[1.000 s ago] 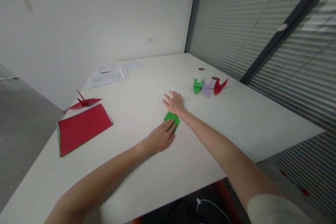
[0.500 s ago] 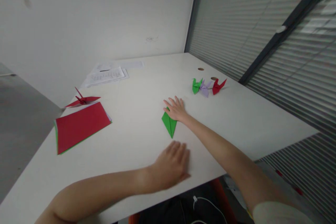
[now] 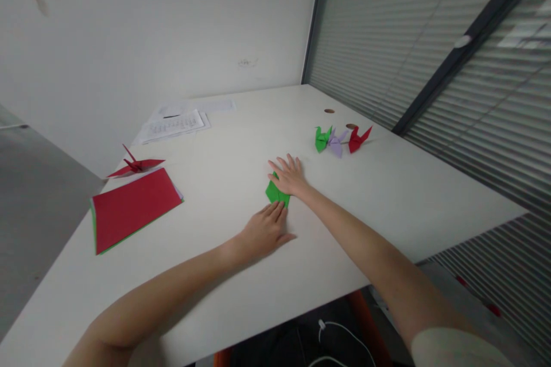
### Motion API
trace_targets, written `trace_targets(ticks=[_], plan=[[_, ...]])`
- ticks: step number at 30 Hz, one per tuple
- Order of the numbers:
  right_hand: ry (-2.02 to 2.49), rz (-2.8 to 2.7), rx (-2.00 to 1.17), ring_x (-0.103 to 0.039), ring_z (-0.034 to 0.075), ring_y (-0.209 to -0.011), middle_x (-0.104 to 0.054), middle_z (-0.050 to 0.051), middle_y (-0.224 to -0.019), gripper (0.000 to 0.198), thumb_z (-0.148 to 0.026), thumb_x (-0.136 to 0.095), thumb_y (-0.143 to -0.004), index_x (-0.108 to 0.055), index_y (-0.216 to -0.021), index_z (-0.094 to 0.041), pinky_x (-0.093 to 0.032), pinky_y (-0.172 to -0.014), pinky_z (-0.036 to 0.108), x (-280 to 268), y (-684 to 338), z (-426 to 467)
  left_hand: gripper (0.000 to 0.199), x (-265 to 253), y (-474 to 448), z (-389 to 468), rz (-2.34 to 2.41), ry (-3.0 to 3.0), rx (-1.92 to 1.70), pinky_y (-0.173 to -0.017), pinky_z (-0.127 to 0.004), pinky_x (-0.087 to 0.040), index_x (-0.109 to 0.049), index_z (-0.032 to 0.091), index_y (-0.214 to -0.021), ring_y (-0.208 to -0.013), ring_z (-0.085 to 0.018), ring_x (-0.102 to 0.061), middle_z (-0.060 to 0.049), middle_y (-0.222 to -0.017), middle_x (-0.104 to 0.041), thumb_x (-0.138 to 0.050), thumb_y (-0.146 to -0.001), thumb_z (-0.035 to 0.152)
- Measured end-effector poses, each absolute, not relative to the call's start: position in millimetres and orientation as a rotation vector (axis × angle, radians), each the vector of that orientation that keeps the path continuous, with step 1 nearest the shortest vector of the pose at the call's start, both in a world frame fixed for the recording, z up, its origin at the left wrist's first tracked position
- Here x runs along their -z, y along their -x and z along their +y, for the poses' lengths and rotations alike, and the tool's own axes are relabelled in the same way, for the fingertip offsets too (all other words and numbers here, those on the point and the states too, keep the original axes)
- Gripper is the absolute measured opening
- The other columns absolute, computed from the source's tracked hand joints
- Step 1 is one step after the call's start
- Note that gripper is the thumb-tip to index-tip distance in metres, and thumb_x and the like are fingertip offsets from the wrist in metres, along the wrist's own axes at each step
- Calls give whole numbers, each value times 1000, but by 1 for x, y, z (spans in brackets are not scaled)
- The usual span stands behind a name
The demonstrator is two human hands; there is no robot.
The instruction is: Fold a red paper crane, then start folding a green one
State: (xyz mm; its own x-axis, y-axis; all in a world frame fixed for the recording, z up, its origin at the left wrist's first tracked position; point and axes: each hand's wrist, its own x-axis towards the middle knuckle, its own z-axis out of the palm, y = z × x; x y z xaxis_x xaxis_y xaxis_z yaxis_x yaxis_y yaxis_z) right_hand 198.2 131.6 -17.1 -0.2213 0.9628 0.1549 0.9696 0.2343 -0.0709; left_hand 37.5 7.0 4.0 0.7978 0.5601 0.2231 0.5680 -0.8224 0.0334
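A folded piece of green origami paper point(image 3: 275, 191) lies flat on the white table point(image 3: 215, 183). Across its far right part rests my right hand point(image 3: 289, 176), palm down with the fingers spread. The fingertips of my left hand point(image 3: 266, 230) press on the near point of the paper, fingers stretched out and the thumb apart, covering that point. Neither hand grips the paper; both lie flat on it.
Red paper sheets point(image 3: 136, 206) with green beneath lie at the left, a red paper crane point(image 3: 136, 165) behind them. At the right back stand a green crane point(image 3: 322, 140), a lilac crane point(image 3: 336, 142) and a red crane point(image 3: 359, 140). Printed sheets point(image 3: 176, 123) lie farther back.
My left hand has moved forward from the near side of the table onto the paper's near point. My right hand has stayed in place on the paper.
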Motion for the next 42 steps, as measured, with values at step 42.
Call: trace_targets(ticks=[42], plan=[[1789, -2395, -141, -3, 36, -149, -11, 11, -163, 81, -74, -17, -90, -22, -154, -25, -3, -117, 59, 6, -142, 158, 85, -5, -30, 12, -1005, 2983, 367, -112, -54, -29, -43, 5, -140, -136, -43, -38, -22, -147, -44, -47, -83, 68]])
